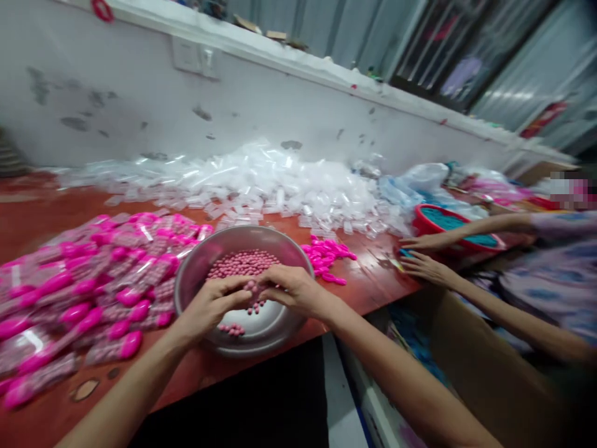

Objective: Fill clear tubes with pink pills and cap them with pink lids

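Observation:
Over a metal bowl (pixel 186 274), my left hand (pixel 212 305) and my right hand (pixel 296 287) meet with their fingertips closed. Between them shows a small cluster of pink beads (pixel 252 287); whether a clear container surrounds it, I cannot tell. Loose pink beads (pixel 240 261) are heaped on the bowl's far side, and a few lie near its front. Just right of the bowl is a small pile of bright pink plastic pieces (pixel 326 255). Filled clear packs with bright pink ends (pixel 125 267) cover the table to the left.
Clear plastic pieces (pixel 261 180) are piled along the wall. At the right, a co-worker's hands (pixel 431 258) hold a small blue item beside a red basin (pixel 420 221) of blue-green beads. The red-brown table's front edge (pixel 298 339) runs below the bowl.

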The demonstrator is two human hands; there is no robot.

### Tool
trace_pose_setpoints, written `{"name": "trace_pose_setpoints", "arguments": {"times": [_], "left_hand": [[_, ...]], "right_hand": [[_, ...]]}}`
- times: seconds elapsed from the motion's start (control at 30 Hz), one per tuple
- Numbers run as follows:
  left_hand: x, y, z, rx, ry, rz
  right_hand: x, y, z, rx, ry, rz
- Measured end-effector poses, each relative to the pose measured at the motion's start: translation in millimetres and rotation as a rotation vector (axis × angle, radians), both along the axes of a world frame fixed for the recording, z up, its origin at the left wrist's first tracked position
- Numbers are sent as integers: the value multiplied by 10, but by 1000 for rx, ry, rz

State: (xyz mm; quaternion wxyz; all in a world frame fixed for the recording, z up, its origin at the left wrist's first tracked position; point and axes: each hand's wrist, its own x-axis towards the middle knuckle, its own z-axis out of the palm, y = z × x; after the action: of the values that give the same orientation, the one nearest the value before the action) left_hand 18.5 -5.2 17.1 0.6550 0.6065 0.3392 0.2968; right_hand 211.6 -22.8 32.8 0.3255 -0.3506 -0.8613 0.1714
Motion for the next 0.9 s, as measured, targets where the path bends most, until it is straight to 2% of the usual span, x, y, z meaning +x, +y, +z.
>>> {"name": "trace_pose_setpoints", "arguments": {"times": [0.17, 0.23, 0.33, 0.4, 0.47, 0.57, 0.67, 0.77, 0.83, 0.9], "left_hand": [[-6, 37, -59, -144, 43, 139], [-9, 43, -102, -171, 22, 144], [-7, 36, -143, -138, 43, 218], [-2, 25, -144, -52, 100, 299], [6, 13, -125, 26, 162, 280], [22, -6, -79, -18, 149, 185], [35, -21, -52, -178, -18, 187], [38, -19, -53, -291, -188, 173], [33, -8, -54, -302, -245, 160], [25, 0, -51, -287, -269, 147]], "right_hand": [[-41, -49, -185, 66, 204, -207], [-54, -93, -231, 42, 235, -219], [55, -153, -253, 19, 227, -250], [273, -166, -261, 17, 207, -378], [599, -151, -296, 4, 80, -584], [1126, -100, -454, -145, -406, -900], [1469, -47, -729, -227, -517, -886], [1610, -4, -989, -236, -567, -836], [1652, 21, -1054, -199, -531, -828], [1637, 31, -978, -140, -347, -850]]}}
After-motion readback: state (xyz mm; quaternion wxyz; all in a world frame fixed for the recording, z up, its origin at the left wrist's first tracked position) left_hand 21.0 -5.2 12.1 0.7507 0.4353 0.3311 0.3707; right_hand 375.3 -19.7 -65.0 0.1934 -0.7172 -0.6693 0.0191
